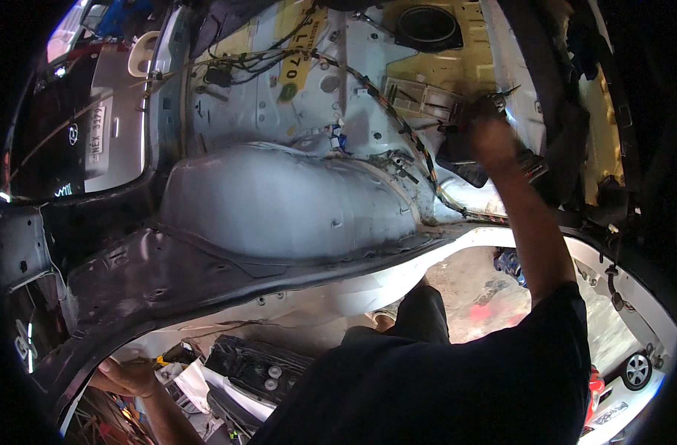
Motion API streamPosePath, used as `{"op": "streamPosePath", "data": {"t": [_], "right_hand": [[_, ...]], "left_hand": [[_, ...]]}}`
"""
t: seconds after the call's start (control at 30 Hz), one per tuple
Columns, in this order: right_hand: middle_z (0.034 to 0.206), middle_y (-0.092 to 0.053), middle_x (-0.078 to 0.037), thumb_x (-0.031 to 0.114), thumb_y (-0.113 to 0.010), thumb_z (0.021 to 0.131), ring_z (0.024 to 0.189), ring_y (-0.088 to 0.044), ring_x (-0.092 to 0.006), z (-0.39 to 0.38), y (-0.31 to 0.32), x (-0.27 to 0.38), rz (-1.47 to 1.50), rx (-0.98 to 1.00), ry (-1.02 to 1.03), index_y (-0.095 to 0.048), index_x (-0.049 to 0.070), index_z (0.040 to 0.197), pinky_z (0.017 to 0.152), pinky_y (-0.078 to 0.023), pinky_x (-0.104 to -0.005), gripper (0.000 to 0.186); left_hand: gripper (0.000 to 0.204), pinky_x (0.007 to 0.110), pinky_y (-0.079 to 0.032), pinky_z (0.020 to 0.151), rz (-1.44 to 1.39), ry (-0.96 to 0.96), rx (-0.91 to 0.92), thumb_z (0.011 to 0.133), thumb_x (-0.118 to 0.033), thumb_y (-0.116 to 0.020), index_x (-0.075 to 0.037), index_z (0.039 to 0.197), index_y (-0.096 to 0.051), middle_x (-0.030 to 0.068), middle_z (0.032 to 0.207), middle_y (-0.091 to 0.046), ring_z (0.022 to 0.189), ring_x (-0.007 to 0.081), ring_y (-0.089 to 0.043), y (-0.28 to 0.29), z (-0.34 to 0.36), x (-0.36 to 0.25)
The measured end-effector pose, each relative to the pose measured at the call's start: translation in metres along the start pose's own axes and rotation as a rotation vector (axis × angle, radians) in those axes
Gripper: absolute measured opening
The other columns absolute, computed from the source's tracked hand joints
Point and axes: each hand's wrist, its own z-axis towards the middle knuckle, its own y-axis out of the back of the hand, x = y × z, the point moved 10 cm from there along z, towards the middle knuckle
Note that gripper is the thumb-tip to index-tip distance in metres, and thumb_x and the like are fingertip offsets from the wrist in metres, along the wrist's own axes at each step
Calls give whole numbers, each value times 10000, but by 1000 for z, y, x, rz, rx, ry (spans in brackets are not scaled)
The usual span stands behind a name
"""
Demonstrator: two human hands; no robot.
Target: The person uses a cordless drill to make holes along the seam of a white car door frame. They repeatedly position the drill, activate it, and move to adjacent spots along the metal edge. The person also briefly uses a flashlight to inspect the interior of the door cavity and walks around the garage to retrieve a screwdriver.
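Note:
My right hand (495, 144) is reached far into a stripped car body and is blurred. It is closed round a dark tool that looks like a cordless drill (485, 111), its pointed tip toward the upper right. Beside it lie a dark tray-like piece (457, 157) and a grey plastic frame (424, 100). My left hand (127, 377) is low at the left, against the edge of the car's opening (86, 386). Its fingers look stretched out, partly hidden at that edge, with no tool visible in them.
A bare wheel arch (286, 200) bulges between me and the floor pan. A taped wiring harness (386, 107) crosses the pan. Near the harness lie small metal tools (403, 169). Below the sill, a black-topped part (257, 363) stands among clutter. A speaker (429, 28) sits at the far side.

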Motion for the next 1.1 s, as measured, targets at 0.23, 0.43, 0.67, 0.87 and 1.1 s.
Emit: {"op": "streamPosePath", "data": {"t": [0.23,0.43,0.67,0.87,1.1], "right_hand": [[1010,-743,-169,165,-679,891,966,-765,-342,16,-87,110,-180,96,268,-756,68,1008,795,-652,-469,171],[1018,-729,-154,147,-672,899,984,-762,-351,25,-113,98,-229,132,286,-748,61,1064,818,-648,-480,202],[1044,-751,-148,100,-652,1012,874,-750,-289,37,-56,80,572,-86,-16,-654,58,1186,802,-632,-407,179],[1038,-737,-126,100,-622,1067,796,-685,-155,-40,25,141,2359,363,-265,-611,57,1303,699,-575,-264,240],[1044,-720,-136,117,-650,1049,758,-649,-135,-71,95,180,2574,373,-186,-577,40,1373,657,-541,-247,341]], "left_hand": [[660,495,-459,1126,81,-43,18,1117,-421,-449,83,1535,-366,291,1459,-516,1323,352,-577,-5,-2,-13],[721,470,-435,1146,66,-40,5,1093,-436,-499,24,1606,-287,271,1500,-498,1346,337,-566,-6,2,-18],[715,483,-424,1169,-93,5,20,1038,-361,-617,22,1563,-317,240,1490,-501,1328,338,-557,-7,0,-5],[758,495,-387,1206,-124,-43,34,1059,-309,-587,53,1628,-241,258,1557,-462,1395,339,-522,-14,3,-9],[754,507,-336,1247,-282,-49,37,1068,-222,-598,29,1654,-194,264,1626,-383,1473,352,-449,-28,6,-23]]}}
